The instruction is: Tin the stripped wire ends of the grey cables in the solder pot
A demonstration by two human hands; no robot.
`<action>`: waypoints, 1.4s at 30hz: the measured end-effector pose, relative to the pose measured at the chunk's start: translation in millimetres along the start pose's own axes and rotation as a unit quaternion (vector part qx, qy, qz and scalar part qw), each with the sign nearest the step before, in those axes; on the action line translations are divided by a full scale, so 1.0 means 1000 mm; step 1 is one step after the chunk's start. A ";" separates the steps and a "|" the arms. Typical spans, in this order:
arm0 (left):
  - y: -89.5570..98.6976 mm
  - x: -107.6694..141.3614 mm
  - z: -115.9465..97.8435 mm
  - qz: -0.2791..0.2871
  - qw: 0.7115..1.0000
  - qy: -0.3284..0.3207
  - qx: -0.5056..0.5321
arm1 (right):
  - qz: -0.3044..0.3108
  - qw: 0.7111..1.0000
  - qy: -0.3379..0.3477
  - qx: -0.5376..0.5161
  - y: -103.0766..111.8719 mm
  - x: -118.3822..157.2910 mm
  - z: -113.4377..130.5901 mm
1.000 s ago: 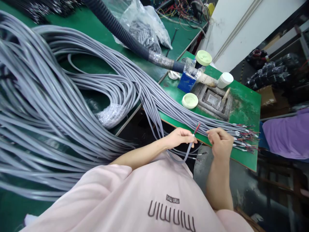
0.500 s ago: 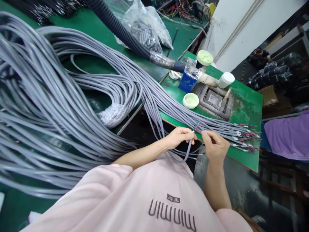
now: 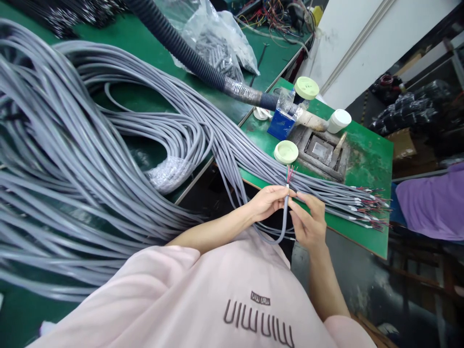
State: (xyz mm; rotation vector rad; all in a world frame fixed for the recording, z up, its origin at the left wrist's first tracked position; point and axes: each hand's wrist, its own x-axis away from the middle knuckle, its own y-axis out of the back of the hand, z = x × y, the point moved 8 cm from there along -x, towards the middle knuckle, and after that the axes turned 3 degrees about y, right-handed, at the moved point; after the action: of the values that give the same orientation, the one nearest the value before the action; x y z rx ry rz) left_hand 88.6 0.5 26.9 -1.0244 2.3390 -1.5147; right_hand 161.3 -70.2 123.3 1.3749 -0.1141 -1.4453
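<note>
A grey cable bends up from my lap, its stripped end standing upright. Thin red, pink and green wires fan out above a white band at that end. My left hand pinches the cable just below the band, between thumb and fingers. From the other side, my right hand has its bent fingers closed at the same part of the cable; its exact contact is partly hidden. Behind both hands lies a long bundle of grey cables, with many stripped ends at the table's right.
A black extraction hose runs to a blue box beside a sooty solder pot. Pale round tubs, one a green dish, stand around it. Coiled cables lie left. A person in purple is at the right.
My right hand has moved left and let go of the wires, coming down to the cable. The wire ends, bent rightward before, now stand up and spread.
</note>
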 end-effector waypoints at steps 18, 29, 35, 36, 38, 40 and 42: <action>-0.035 0.077 -0.096 -0.068 0.685 -0.518 -0.508 | -0.196 0.965 -0.172 0.020 0.058 -0.090 -0.106; 0.021 0.004 -0.032 -0.026 0.699 -0.319 -0.639 | -0.044 0.986 -0.158 0.006 -0.011 -0.146 -0.125; 0.026 -0.002 -0.029 -0.031 0.664 -0.322 -0.674 | 0.004 0.984 -0.177 0.014 -0.035 -0.147 -0.138; 0.025 -0.002 -0.028 -0.029 0.661 -0.323 -0.676 | 0.010 0.983 -0.181 0.016 -0.039 -0.146 -0.140; 0.023 -0.003 -0.026 -0.028 0.648 -0.319 -0.691 | 0.019 0.983 -0.183 0.021 -0.044 -0.145 -0.146; 0.023 -0.004 -0.025 -0.029 0.631 -0.310 -0.711 | 0.032 0.983 -0.182 0.021 -0.050 -0.145 -0.149; 0.022 -0.004 -0.025 -0.028 0.619 -0.307 -0.722 | 0.040 0.983 -0.178 0.016 -0.054 -0.144 -0.151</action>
State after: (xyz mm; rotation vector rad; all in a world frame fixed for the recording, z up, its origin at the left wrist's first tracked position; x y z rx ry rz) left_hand 69.8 27.1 18.9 -1.3953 2.5154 1.0928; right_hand 206.0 140.6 130.8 1.1127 -0.4196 -1.6145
